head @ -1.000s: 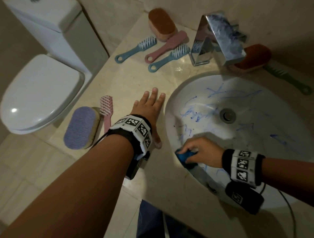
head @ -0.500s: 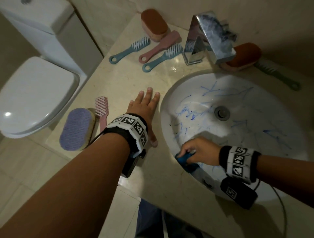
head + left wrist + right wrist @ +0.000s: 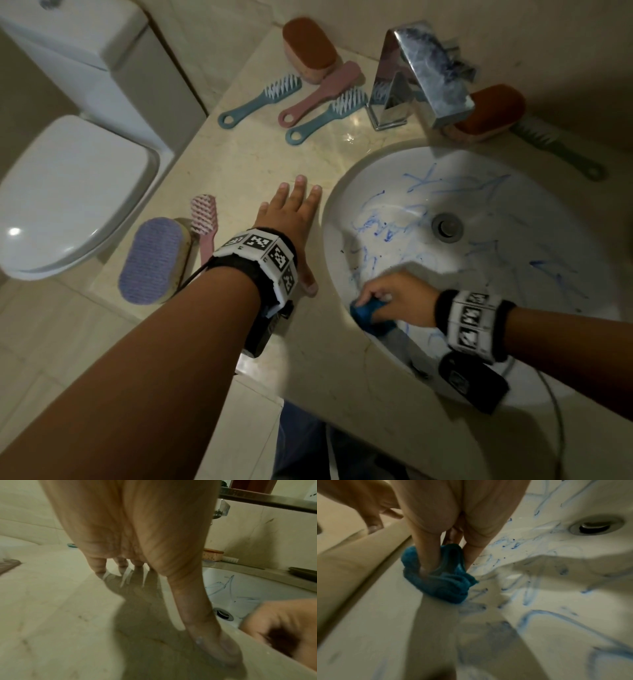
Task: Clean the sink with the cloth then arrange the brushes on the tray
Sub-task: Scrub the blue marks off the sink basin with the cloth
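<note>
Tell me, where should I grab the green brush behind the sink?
Probably by the handle of the green brush, coming from the right. It lies flat with its looped end pointing right and free; the bristle end sits tucked against the orange sponge near the tap.

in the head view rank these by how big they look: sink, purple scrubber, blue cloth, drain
1. sink, by far the largest.
2. purple scrubber.
3. blue cloth, partly hidden under the right hand's fingers, so its full size is unsure.
4. drain, close to the visible cloth.
</note>
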Tool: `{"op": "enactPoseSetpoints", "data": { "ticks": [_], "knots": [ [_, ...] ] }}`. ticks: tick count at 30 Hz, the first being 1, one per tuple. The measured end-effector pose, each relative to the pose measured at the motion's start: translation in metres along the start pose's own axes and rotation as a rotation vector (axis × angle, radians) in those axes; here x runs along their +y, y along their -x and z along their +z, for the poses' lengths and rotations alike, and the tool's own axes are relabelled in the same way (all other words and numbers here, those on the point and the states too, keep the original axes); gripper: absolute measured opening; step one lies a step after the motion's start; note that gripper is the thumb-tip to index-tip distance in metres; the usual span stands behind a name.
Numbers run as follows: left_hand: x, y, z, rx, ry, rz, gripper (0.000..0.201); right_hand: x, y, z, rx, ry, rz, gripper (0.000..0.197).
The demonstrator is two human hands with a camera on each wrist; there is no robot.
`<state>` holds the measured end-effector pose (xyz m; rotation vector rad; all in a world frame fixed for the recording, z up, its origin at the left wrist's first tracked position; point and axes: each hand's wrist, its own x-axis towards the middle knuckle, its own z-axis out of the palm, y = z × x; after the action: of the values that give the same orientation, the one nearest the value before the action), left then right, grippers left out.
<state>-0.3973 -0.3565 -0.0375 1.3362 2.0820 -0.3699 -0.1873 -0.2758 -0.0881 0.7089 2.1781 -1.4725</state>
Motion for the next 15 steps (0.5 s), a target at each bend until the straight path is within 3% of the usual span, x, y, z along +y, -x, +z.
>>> {"op": "enactPoseSetpoints", "data": {
  "ticks": [3, 6, 8, 15],
  "knots": [
    [-0.001, 0.000, 0.000, -0.003, 0.003, 0.001, 0.156, 0.002, -0.003, 0.001, 0.024, -0.052, 0.001, 0.026],
    [0.000, 0.000, 0.000, -0.002, 0.004, 0.005, 0.156, 0.017, 0.032, -0.005, -0.175, 0.064, 0.055, 0.030],
    [0.000, 0.000, 0.001, 0.004, -0.003, 0.003, 0.156, 0.022, 0.045, -0.006, -0.221, 0.085, 0.092, 0.031],
    [0.000, -0.001, 0.001, -0.002, -0.005, -0.005, 0.157, -0.008, -0.019, 0.000, 0.077, -0.005, 0.007, 0.023]
  ]
}}
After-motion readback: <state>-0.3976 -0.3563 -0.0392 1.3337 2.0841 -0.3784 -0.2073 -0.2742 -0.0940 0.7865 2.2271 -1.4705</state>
